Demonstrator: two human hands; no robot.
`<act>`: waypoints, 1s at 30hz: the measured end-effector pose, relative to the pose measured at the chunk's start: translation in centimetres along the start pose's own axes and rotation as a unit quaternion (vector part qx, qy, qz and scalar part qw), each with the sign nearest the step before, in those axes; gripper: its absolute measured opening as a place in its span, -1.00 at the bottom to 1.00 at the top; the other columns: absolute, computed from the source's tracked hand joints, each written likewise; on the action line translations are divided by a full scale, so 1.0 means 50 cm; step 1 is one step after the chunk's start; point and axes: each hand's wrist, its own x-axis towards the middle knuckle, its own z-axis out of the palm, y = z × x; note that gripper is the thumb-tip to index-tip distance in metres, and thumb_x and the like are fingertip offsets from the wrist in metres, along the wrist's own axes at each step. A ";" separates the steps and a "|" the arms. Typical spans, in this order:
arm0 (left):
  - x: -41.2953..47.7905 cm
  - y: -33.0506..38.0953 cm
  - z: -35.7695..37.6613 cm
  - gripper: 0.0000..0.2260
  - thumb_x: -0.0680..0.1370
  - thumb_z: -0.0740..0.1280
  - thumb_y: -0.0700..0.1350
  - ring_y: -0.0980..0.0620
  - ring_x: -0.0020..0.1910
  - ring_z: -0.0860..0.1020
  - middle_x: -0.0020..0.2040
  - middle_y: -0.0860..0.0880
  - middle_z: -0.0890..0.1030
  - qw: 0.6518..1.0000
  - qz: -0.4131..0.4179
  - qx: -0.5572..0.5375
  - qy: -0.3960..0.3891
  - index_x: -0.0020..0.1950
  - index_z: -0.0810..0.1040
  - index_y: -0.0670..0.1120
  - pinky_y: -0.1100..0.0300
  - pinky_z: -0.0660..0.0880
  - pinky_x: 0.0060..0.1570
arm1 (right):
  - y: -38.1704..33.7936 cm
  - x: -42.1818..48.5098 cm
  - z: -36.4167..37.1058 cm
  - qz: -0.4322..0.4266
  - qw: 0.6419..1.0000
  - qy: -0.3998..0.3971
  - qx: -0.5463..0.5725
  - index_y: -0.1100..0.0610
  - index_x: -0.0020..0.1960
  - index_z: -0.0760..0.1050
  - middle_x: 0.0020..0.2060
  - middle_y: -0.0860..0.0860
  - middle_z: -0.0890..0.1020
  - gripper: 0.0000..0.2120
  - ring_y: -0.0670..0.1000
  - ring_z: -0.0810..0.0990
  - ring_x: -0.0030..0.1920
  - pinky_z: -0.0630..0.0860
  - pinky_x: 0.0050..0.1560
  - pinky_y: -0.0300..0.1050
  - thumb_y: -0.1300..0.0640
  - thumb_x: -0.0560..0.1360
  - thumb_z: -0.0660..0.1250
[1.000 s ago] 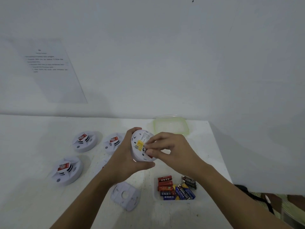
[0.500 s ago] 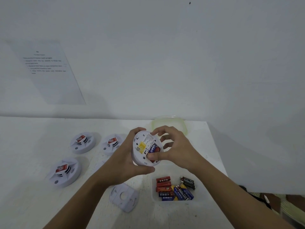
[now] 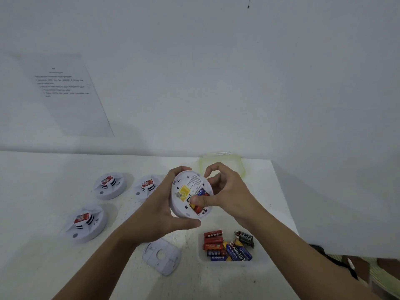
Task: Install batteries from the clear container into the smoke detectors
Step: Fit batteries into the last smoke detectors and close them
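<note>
Holding: my left hand (image 3: 160, 215) grips the detector (image 3: 184, 180).
Right hand (image 3: 229, 191): thumb presses a battery (image 3: 198, 209) into it, fingers curled.
Container (image 3: 258, 257): near, below my right wrist.

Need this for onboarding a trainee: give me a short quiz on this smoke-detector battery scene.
1. True or false: the left hand holds the round white plastic smoke detector off the white table.
2. How many red-labelled round white detectors lie on the table? A two, B three, C five.
3. Which hand's thumb presses the red and blue cylindrical batteries in the held detector?
Key: 1 true; 2 B; 3 the right hand.
</note>
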 end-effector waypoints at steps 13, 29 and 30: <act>-0.047 -0.006 -0.001 -0.15 0.28 0.66 -0.13 0.12 0.30 0.54 0.24 0.24 0.54 0.997 -0.031 -0.050 0.049 0.44 0.31 0.17 0.13 0.63 0.14 | -0.002 -0.005 0.029 -0.052 0.997 0.052 -0.005 0.18 -0.08 0.58 -0.41 -0.09 0.61 -0.82 0.01 0.70 -0.21 0.67 -0.19 -0.11 0.20 0.41 0.57; -0.216 -0.079 -0.095 -0.09 0.24 0.66 -0.27 0.02 0.33 0.54 0.33 0.10 0.53 0.981 -0.083 -0.064 0.164 0.46 0.32 0.12 0.13 0.62 0.14 | 0.093 -0.010 0.165 -0.014 0.930 -0.128 -0.345 0.08 0.07 0.58 -0.04 0.02 0.68 -0.87 0.01 0.64 -0.09 0.62 -0.01 -0.03 0.07 0.56 0.39; -0.221 -0.086 -0.105 -0.09 0.24 0.65 -0.27 0.03 0.33 0.55 0.33 0.11 0.53 0.981 -0.084 -0.067 0.161 0.47 0.31 0.11 0.11 0.62 0.14 | 0.094 -0.006 0.185 -0.004 0.901 -0.161 -0.404 0.08 0.17 0.55 0.05 0.05 0.65 -0.76 0.03 0.62 0.00 0.59 0.03 -0.03 0.02 0.54 0.40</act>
